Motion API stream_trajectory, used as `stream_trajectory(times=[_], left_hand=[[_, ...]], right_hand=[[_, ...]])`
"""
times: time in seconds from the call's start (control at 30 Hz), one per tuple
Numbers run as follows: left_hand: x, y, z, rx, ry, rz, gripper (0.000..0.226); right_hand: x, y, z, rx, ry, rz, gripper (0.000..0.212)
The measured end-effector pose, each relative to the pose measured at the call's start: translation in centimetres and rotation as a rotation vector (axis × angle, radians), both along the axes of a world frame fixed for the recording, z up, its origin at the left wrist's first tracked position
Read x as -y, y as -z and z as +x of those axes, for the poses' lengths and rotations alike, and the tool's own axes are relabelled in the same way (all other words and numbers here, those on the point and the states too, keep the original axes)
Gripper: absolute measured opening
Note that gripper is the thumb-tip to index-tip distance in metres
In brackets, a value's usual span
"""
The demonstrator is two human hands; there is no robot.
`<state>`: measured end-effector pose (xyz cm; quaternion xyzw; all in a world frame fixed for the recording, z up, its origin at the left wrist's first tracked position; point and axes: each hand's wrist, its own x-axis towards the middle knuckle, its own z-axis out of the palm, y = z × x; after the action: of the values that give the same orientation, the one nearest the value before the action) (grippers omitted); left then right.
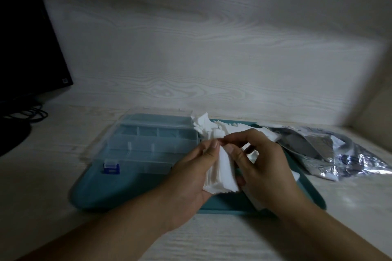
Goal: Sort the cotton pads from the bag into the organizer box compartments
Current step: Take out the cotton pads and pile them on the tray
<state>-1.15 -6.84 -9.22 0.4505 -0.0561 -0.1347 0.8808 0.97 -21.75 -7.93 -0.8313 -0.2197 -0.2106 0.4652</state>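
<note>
A stack of white square cotton pads is held upright between my left hand and my right hand, just above the teal tray. My thumbs pinch the stack's top edge. A clear plastic organizer box with several compartments lies open on the tray to the left of my hands; its compartments look empty. More loose white pads are piled behind my hands, at the box's right end. The crumpled silvery bag lies on the right, partly on the tray.
A pale wood-grain desk and back panel surround the tray. A dark monitor with its stand and cables stands at the left edge. A blue latch sticks out at the box's front.
</note>
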Motion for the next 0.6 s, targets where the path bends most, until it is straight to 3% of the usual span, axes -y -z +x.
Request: stream_trajectory(times=[0.13,0.23,0.37,0.6], left_hand=[[0.0,-0.4,-0.1,-0.021,-0.014,-0.061,0.047],[-0.1,-0.4,-0.1,-0.025,-0.033,-0.069,0.049],[-0.1,-0.2,0.1,-0.012,-0.063,-0.025,0.048],[-0.2,-0.2,-0.1,0.018,-0.075,-0.001,0.044]], right_hand=[[1.3,-1.7,-0.2,-0.098,-0.201,0.152,0.015],[2.8,-3.6,-0.6,-0.110,-0.407,-0.076,0.029],[2.4,-3.2,-0.8,-0.048,-0.421,-0.316,0.047],[1.9,-2.2,-0.3,-0.086,-0.372,-0.320,0.036]])
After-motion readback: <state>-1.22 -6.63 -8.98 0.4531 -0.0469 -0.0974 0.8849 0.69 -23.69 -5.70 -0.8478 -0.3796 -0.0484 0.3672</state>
